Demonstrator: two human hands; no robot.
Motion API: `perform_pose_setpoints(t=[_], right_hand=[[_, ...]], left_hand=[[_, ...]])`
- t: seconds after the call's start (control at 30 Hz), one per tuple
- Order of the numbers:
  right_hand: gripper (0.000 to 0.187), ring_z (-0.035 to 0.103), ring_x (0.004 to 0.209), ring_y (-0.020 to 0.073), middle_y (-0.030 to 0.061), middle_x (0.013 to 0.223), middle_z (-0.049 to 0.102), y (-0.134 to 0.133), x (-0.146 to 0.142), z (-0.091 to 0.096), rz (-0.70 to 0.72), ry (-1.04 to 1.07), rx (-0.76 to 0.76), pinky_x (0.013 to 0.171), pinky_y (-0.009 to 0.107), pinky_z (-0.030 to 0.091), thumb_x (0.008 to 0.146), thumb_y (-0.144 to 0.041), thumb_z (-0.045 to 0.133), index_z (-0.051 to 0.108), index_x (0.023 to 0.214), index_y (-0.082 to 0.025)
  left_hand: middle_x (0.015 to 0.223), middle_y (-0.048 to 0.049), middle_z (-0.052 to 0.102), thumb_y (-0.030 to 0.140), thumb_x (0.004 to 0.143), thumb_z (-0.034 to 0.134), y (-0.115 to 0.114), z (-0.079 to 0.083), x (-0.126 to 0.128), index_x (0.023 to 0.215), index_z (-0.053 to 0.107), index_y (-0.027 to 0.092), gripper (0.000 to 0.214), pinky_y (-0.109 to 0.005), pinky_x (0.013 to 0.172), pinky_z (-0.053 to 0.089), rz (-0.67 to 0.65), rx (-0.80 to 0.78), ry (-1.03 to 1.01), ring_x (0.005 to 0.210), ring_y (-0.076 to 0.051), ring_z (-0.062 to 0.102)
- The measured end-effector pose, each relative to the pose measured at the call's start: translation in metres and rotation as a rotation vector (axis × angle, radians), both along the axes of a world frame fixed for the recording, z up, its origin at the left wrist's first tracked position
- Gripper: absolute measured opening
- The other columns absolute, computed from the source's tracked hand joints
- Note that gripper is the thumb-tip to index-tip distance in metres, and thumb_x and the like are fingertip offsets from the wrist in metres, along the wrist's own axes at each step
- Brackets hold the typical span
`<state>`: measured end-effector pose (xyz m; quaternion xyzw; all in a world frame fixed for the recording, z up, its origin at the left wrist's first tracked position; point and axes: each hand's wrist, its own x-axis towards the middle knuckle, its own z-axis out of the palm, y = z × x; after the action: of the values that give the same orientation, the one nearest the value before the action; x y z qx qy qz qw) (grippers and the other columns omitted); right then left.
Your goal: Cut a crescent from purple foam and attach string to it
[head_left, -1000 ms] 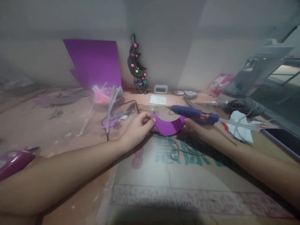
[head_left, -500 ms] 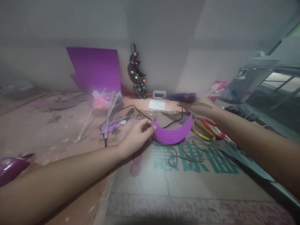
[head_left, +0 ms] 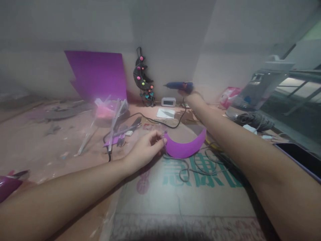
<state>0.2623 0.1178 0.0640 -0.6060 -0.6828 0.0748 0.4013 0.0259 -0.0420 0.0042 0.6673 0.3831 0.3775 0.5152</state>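
A purple crescent cutout (head_left: 184, 150) is pinched at its left tip by my left hand (head_left: 151, 143), just above the cardboard sheet. Grey cord (head_left: 188, 170) runs from beside those fingers in loose loops to the right. My right hand (head_left: 188, 94) grips a blue glue gun (head_left: 179, 86) raised in front of the wall, its nozzle pointing left. From the glue gun a black cable (head_left: 173, 127) trails down and across the table to the left. Which fingers rest on the trigger is too blurred to see.
Against the wall are a purple sheet (head_left: 100, 75), a dark crescent ornament (head_left: 140, 78) and a small white digital clock (head_left: 168, 102). Clear glue sticks (head_left: 116, 124) lie at left. Yellow-handled scissors (head_left: 212, 144) are partly hidden by my right forearm. A phone (head_left: 301, 159) lies at right.
My right hand has lifted the glue gun up and to the left, away from the table. My left hand still holds the crescent's left tip. The view has shifted slightly.
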Motion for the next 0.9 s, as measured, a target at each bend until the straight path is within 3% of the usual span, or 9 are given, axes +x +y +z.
perform_pose_setpoints(t=[0.1,0.2,0.3,0.4,0.57,0.67,0.73,0.9], right_hand=[[0.044,0.057,0.119,0.0275,0.0096,0.132,0.064,-0.007,-0.001,0.004,-0.008,-0.011,0.026,0.098,0.036,0.046,0.094,-0.042,0.052,0.056,0.133,-0.021],[0.039,0.066,0.097,0.0274,0.0122,0.106,0.073,-0.017,0.001,-0.004,0.004,-0.068,-0.089,0.083,0.033,0.05,0.087,-0.042,0.065,0.066,0.115,-0.015],[0.031,0.067,0.083,0.0254,0.0125,0.09,0.074,-0.023,0.007,-0.017,0.007,-0.142,-0.205,0.073,0.031,0.049,0.086,-0.04,0.066,0.07,0.099,-0.013],[0.029,0.066,0.08,0.0238,0.0135,0.09,0.074,-0.024,0.012,-0.029,0.011,-0.213,-0.279,0.07,0.029,0.048,0.09,-0.04,0.061,0.069,0.094,-0.012],[0.033,0.067,0.087,0.0246,0.0181,0.106,0.074,-0.021,0.013,-0.034,0.0,-0.302,-0.313,0.071,0.029,0.047,0.095,-0.039,0.054,0.066,0.105,-0.011],[0.034,0.068,0.091,0.027,0.0182,0.107,0.074,-0.024,0.014,-0.027,-0.004,-0.351,-0.316,0.074,0.03,0.047,0.092,-0.042,0.058,0.067,0.106,-0.013],[0.03,0.068,0.091,0.0298,0.017,0.099,0.076,-0.031,0.018,-0.018,-0.011,-0.392,-0.32,0.077,0.033,0.048,0.087,-0.043,0.065,0.071,0.095,-0.015],[0.024,0.068,0.092,0.0373,0.017,0.082,0.073,-0.073,0.03,0.02,-0.094,-0.476,-0.226,0.083,0.045,0.046,0.086,-0.036,0.064,0.069,0.071,-0.018]], left_hand=[[0.062,0.0055,0.053,0.034,0.09,0.06,0.0,-0.001,0.001,0.082,0.052,0.019,0.019,-0.02,0.051,0.036,-0.007,0.012,-0.002,0.054,-0.009,0.05],[0.062,0.0051,0.053,0.035,0.089,0.061,0.0,-0.002,0.001,0.08,0.051,0.019,0.021,-0.021,0.051,0.037,-0.011,0.023,-0.008,0.055,-0.009,0.051],[0.063,0.0051,0.053,0.037,0.088,0.061,0.001,-0.003,0.001,0.081,0.051,0.019,0.022,-0.021,0.051,0.038,-0.006,0.037,-0.003,0.055,-0.01,0.051],[0.064,0.0052,0.053,0.037,0.088,0.061,0.001,-0.003,0.001,0.082,0.052,0.019,0.021,-0.021,0.051,0.038,-0.011,0.033,-0.015,0.055,-0.01,0.051],[0.062,0.0056,0.052,0.035,0.089,0.06,0.001,-0.002,0.0,0.081,0.051,0.019,0.02,-0.02,0.05,0.036,-0.017,0.03,0.001,0.054,-0.009,0.05],[0.065,0.0055,0.053,0.034,0.09,0.059,0.002,-0.003,-0.001,0.081,0.052,0.019,0.019,-0.02,0.051,0.038,-0.019,0.038,0.01,0.055,-0.009,0.051],[0.066,0.0053,0.053,0.033,0.09,0.059,0.001,-0.002,-0.002,0.081,0.052,0.018,0.019,-0.021,0.052,0.039,-0.005,0.047,0.007,0.055,-0.009,0.052],[0.062,0.0058,0.054,0.034,0.091,0.058,-0.004,0.002,-0.003,0.082,0.049,0.02,0.019,-0.021,0.049,0.038,0.142,0.107,0.015,0.051,-0.009,0.052]])
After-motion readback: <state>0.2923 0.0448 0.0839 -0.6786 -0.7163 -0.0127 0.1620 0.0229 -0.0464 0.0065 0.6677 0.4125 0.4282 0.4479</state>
